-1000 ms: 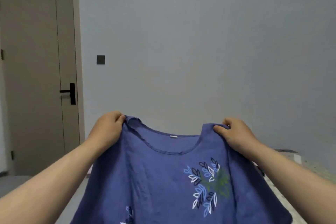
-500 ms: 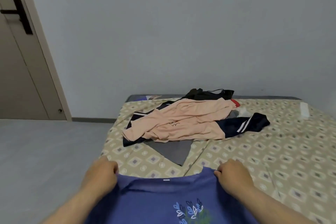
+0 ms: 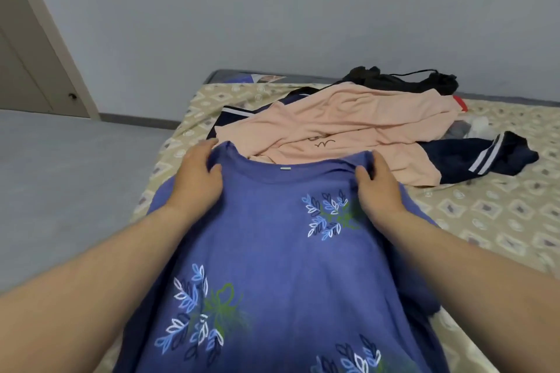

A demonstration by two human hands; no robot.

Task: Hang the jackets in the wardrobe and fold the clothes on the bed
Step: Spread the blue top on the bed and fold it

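The folding step is in hand: the blue top (image 3: pixel 288 251) lies spread front-up on the bed (image 3: pixel 485 206), neckline toward the far pile. The left hand (image 3: pixel 198 179) and right hand (image 3: pixel 378 188) sit well apart, each pinching a shoulder of the top, thumb on the cloth and fingers over the edge. Beyond lie a pink garment (image 3: pixel 348 130), a navy garment (image 3: pixel 485 157) and a black garment (image 3: pixel 403 79) — all unfolded. Next, I judge, the cloth needs smoothing flat, then both sides brought in evenly toward the middle.

Single head-worn view, looking forward and down, close over the bed (image 3: pixel 500 221), wall beyond
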